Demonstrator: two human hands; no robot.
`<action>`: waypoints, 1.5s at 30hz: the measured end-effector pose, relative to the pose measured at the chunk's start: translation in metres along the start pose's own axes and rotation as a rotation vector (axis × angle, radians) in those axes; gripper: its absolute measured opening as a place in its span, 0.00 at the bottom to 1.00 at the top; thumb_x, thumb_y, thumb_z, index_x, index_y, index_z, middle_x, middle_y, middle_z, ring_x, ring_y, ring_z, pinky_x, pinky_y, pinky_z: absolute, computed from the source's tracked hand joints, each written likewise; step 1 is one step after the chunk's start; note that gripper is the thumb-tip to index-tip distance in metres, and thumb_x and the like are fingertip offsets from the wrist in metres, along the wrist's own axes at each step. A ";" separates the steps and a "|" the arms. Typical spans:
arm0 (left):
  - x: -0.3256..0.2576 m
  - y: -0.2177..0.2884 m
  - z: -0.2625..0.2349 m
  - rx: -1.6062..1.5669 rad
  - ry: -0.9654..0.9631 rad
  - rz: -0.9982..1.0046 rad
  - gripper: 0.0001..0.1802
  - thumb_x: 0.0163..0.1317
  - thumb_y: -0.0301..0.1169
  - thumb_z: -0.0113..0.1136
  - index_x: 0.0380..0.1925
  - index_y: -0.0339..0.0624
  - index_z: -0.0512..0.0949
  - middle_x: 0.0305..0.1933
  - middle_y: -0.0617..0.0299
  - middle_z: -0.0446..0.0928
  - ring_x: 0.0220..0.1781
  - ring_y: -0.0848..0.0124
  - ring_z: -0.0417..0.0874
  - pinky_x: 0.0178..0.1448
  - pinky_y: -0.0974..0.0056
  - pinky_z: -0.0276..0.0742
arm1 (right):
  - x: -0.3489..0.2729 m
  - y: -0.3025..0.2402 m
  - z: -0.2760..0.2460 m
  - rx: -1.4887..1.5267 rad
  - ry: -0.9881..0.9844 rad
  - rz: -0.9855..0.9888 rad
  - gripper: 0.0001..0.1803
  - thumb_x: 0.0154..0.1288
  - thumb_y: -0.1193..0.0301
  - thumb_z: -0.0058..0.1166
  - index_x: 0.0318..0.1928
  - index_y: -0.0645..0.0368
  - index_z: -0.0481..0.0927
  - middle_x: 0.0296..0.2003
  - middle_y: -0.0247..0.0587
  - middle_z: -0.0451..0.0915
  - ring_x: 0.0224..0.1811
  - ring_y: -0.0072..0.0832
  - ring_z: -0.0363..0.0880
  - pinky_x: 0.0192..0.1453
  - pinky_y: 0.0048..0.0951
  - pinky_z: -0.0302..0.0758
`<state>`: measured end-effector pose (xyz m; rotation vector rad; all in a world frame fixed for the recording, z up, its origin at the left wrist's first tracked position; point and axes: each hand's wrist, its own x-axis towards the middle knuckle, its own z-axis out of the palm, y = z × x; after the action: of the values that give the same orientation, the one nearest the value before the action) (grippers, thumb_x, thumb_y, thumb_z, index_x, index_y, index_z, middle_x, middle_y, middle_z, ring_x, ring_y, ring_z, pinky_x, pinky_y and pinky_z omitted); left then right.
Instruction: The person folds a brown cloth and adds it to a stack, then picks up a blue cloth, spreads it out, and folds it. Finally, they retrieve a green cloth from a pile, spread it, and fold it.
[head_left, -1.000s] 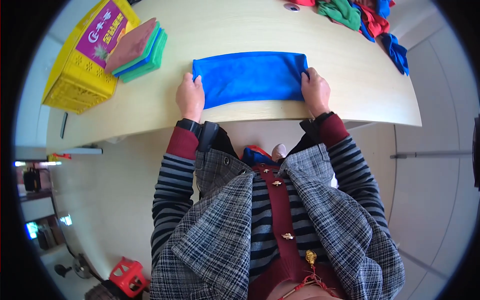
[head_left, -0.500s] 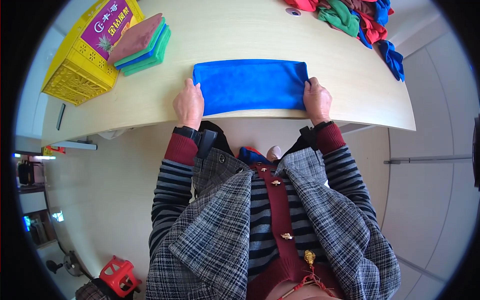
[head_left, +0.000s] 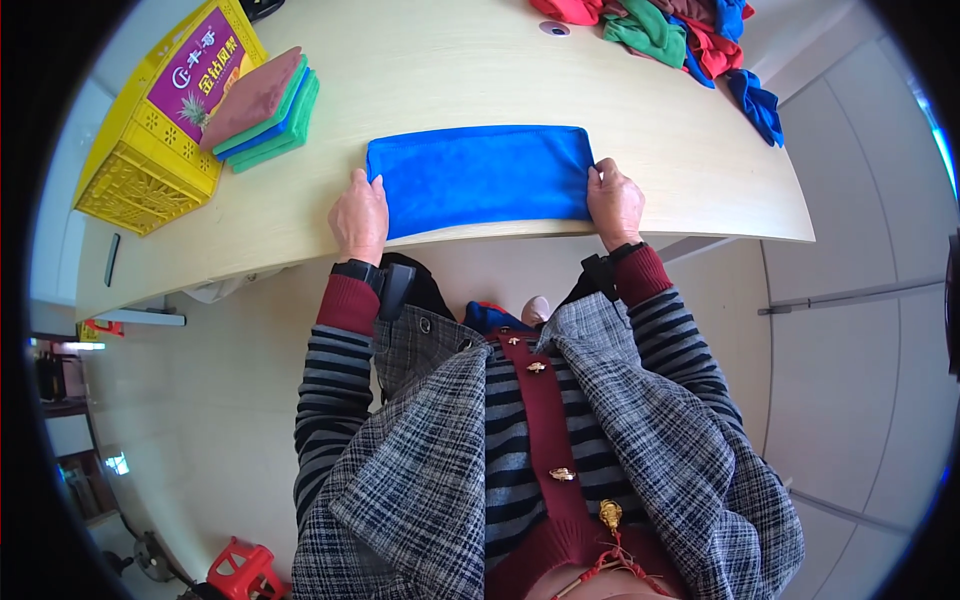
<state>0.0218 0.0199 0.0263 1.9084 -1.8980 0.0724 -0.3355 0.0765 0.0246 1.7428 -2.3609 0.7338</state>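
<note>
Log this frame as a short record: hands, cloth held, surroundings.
left hand: gripping the left end of the blue cloth
right hand: gripping its right end
cloth state: lying flat at the near edge of the table
cloth stack: reddish-brown on top, green and blue below, right of the yellow basket
cloth pile: crumpled, far right of table

1. Your blue cloth [head_left: 480, 180]: soft textile, matt, faintly mottled, smooth-looking
2. Your table [head_left: 450, 80]: pale wood-grain top, smooth, low sheen
3. Your yellow crate [head_left: 145, 185]: moulded plastic, slightly glossy, relief-patterned
4. Your folded stack [head_left: 262, 95]: matt cloth, soft-looking
5. Your loose heap [head_left: 645, 30]: crumpled cloth, matt
6. Your checked jacket [head_left: 420, 430]: woven cloth, matt, rough-looking
7. Your striped knit top [head_left: 505, 400]: matt cloth, ribbed cuffs
8. Your buttons [head_left: 562, 475]: glossy, gold-toned, metal-looking
9. Your red stool [head_left: 243, 568]: plastic, glossy
10. Your cabinet panels [head_left: 840, 240]: smooth, softly reflective, material unclear
</note>
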 end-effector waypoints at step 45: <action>-0.058 0.099 -0.004 -0.362 -0.055 0.842 0.23 0.55 0.31 0.69 0.52 0.40 0.78 0.55 0.55 0.76 0.58 0.56 0.75 0.63 0.54 0.71 | -0.014 -0.084 0.021 0.010 -0.286 -0.391 0.30 0.76 0.54 0.43 0.72 0.51 0.66 0.74 0.46 0.62 0.78 0.50 0.54 0.78 0.56 0.52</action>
<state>-0.0756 0.0800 0.0370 0.8043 -2.4191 -0.0654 -0.2493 0.0604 0.0274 2.3511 -2.0614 0.4629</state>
